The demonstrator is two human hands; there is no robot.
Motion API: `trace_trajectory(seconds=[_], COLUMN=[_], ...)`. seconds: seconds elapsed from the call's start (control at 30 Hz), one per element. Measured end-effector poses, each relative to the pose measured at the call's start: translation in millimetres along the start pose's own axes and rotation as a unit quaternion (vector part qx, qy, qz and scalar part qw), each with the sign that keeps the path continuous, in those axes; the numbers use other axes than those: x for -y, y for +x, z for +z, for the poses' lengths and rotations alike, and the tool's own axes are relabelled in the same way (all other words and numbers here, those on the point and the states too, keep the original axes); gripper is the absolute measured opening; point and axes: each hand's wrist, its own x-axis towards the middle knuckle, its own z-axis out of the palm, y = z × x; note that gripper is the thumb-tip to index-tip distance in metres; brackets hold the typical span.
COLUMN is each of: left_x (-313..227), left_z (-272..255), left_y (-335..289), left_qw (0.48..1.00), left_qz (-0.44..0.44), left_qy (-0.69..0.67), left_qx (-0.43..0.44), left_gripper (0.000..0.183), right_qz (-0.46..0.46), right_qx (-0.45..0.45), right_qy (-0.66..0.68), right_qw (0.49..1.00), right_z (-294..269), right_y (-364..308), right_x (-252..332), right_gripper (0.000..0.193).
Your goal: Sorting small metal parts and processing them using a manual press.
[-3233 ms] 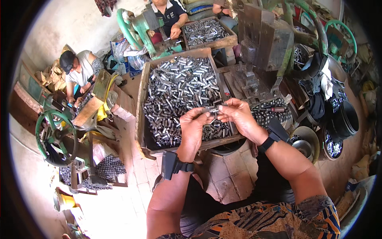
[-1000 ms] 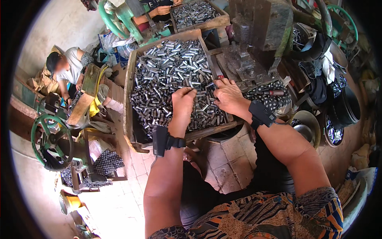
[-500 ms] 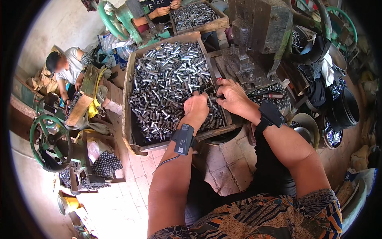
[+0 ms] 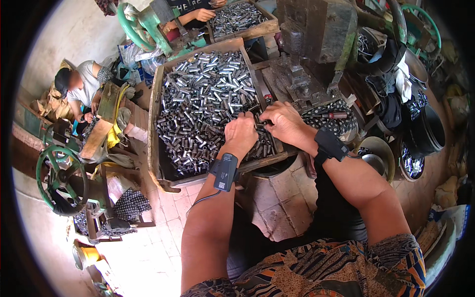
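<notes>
Sorting step: both hands work in the near right corner of the wooden tray (image 4: 154, 123) heaped with short metal tubes (image 4: 208, 99). The left hand (image 4: 241, 134) lies curled, knuckles up, on the tubes; the right hand (image 4: 282, 121) pinches tubes beside it. The next move calls for lifting the gathered tubes clear. Since half a second ago, the hands have barely shifted.

A heavy grey metal press machine (image 4: 316, 29) stands at the top of the view. Left of it, a second wooden box of metal tubes (image 4: 237, 20) sits before another person's hand (image 4: 204, 14). Far left of the press, a seated person in a grey shirt (image 4: 81, 86) works near a green iron handwheel (image 4: 62, 178). Right of the press, black round tubs (image 4: 428, 131) are stacked.
</notes>
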Motion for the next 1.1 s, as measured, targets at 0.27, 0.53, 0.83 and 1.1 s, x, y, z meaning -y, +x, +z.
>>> trace_trajectory(seconds=[0.27, 0.53, 0.83, 1.1], left_x=[7.9, 19.2, 23.9, 23.8], left_z=[-9.6, -33.2, -55.1, -59.5], left_y=[-13.1, -30.8, -48.2, -57.3], left_qw=[0.991, 0.878, 0.77, 0.769], left_qz=[-0.045, -0.177, -0.205, -0.2], left_qy=[-0.098, -0.444, -0.602, -0.605], left_qx=[-0.084, -0.037, -0.053, -0.056], left_gripper=[0.03, 0.016, 0.003, 0.006], right_qz=[-0.048, -0.018, 0.136, 0.068], right_qx=[0.074, 0.044, -0.022, 0.007], right_qy=[-0.158, -0.085, 0.35, 0.255], right_qw=[0.983, 0.995, 0.927, 0.965], right_z=[12.4, 14.4, 19.6, 13.0], right_y=[11.0, 9.1, 6.4, 8.2], right_x=[10.4, 9.9, 21.0, 33.3], right_gripper=[0.011, 0.014, 0.015, 0.017])
